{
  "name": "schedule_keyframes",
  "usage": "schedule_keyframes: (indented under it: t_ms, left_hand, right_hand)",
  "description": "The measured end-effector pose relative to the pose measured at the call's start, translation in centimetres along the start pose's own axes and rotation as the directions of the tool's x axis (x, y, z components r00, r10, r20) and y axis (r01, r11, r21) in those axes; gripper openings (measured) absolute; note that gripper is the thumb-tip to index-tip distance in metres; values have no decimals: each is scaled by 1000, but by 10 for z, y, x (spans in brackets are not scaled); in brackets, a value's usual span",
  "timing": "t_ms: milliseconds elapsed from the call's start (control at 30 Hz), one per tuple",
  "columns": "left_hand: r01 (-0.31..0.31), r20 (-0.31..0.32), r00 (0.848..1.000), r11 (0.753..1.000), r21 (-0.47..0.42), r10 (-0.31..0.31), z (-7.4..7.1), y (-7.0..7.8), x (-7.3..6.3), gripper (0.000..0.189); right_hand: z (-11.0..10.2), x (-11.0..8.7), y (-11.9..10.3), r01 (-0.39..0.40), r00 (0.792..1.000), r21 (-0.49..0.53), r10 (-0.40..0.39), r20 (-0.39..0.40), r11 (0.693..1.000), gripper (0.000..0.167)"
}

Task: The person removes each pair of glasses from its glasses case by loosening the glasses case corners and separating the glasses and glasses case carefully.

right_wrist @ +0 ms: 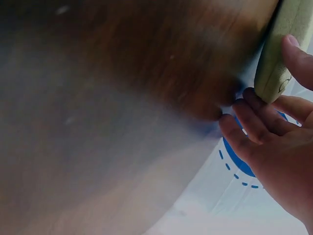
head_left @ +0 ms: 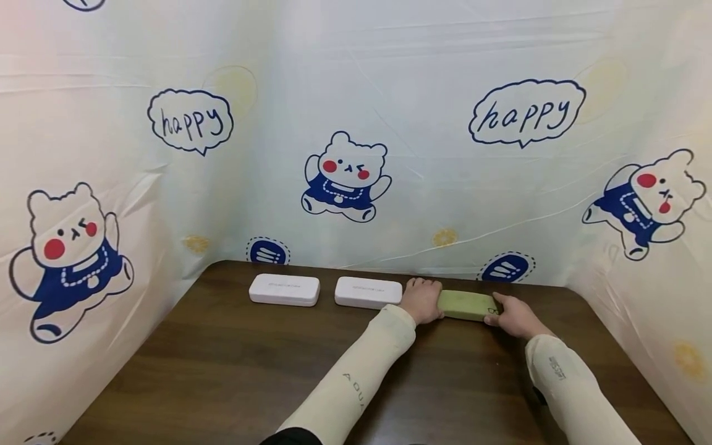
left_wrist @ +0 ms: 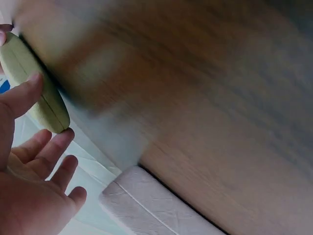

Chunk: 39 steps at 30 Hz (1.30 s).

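A green glasses case [head_left: 467, 305] with a small glasses mark at its right end lies lengthwise near the table's back edge. My left hand [head_left: 421, 301] holds its left end; in the left wrist view the thumb lies along the front of the case [left_wrist: 49, 105] and the fingertips meet its end. At the opposite end my right hand [head_left: 517, 316] grips it, thumb on the front face and fingers round the end, as the right wrist view shows on the case [right_wrist: 274, 63]. Just left of my left hand sits a white case [head_left: 368, 293] with faint lettering.
A second white case [head_left: 285, 290] lies farther left in the same row. The dark wooden table [head_left: 233, 371] ends at the back against a pale curtain [head_left: 423, 74] printed with bears, which also hangs along both sides.
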<state>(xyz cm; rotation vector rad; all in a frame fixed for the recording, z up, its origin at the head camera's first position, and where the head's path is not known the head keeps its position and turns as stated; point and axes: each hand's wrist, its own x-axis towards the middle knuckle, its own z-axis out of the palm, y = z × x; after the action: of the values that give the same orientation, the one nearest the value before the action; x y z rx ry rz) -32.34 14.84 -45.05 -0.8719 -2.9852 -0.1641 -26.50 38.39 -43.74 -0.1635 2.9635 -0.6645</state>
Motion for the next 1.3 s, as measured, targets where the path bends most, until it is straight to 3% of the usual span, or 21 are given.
schedule_keyframes:
  t_ms: [300, 500, 600, 800, 1033, 1300]
  left_hand:
    - [-173, 16, 985, 984, 36, 173, -11, -4, -16, 60]
    - [-316, 18, 949, 947, 52, 315, -17, -15, -38, 51]
    - [-359, 32, 933, 933, 9, 359, -19, -23, -53, 49]
    - [-363, 73, 923, 918, -161, 377, -20, -41, -82, 50]
    - [-295, 108, 932, 899, -323, 345, -21, -69, -116, 48]
    - [-322, 100, 927, 906, -276, 360, -25, -95, -155, 46]
  right_hand:
    - [4, -27, -2, 46, 998, -17, -45, 55, 999, 82]
    - [13, -52, -16, 83, 996, 2, -83, 28, 997, 83]
    - [17, -62, -26, 108, 994, -6, -108, 29, 994, 82]
    - [24, -77, -49, 203, 979, -14, -202, 35, 979, 77]
    - [37, -83, -75, 295, 954, -9, -294, 57, 956, 76]
    - [60, -83, -102, 381, 923, -29, -379, 61, 924, 74]
